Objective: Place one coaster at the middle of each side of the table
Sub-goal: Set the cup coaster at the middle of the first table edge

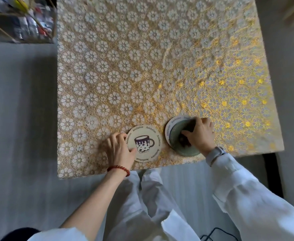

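Resting near the table's front edge, the left hand (118, 150) lies flat with its fingers spread against the left rim of a round cream coaster (144, 143), pressing on it rather than gripping it; the thumb touches the coaster's lower left part. A string of red beads (119, 169) circles that wrist. The right hand (200, 134) is curled over a small stack of coasters (177, 136) just to the right, fingertips clamped on the greenish top one, which is tilted up off a white one beneath. A pale watch (216, 152) sits on the right wrist, above a white sleeve (247, 193).

Both the single coaster and the stack lie on the table near the middle of its front side, close together but apart.

The table (160, 66) is covered by a cloth printed with white flowers outlined in gold; light from the right makes the gold glint on that side. Some creases run across the cloth right of centre. The floor (20, 119) around it is plain grey. A wire rack (20, 20) holding blurred, colourful items stands at the upper left. White trousers (142, 197) show below the table edge, and a dark cable (217, 235) lies on the floor at the bottom.

The cream coaster carries a drawing of a mug with dark dripping glaze and spots, and the word "Aesthetics" repeated around its rim. The same word can be partly read on the white coaster's edge.
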